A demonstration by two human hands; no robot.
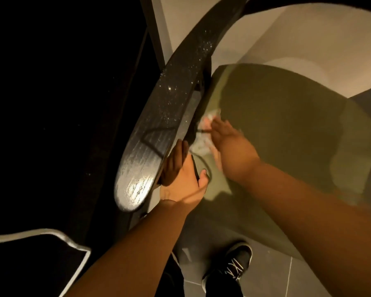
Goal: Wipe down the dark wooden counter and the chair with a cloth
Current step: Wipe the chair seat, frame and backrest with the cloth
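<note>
I look down on a chair with an olive green seat (pixel 287 136) and a dark, glossy curved wooden armrest (pixel 159 125) speckled with bright spots. My left hand (pixel 184 176) holds the armrest's lower edge, fingers along its underside and thumb on the seat side. My right hand (pixel 229 142), blurred, has straight fingers pressing a crumpled white cloth (pixel 199 144) onto the seat just beside the armrest. The dark counter (pixel 51 103) fills the left of the view, almost black.
A light-edged dark shape (pixel 51 234) sits at the lower left. My black shoe (pixel 234 269) stands on grey floor tiles (pixel 308 279) below the seat. A pale wall (pixel 287 39) rises behind the chair.
</note>
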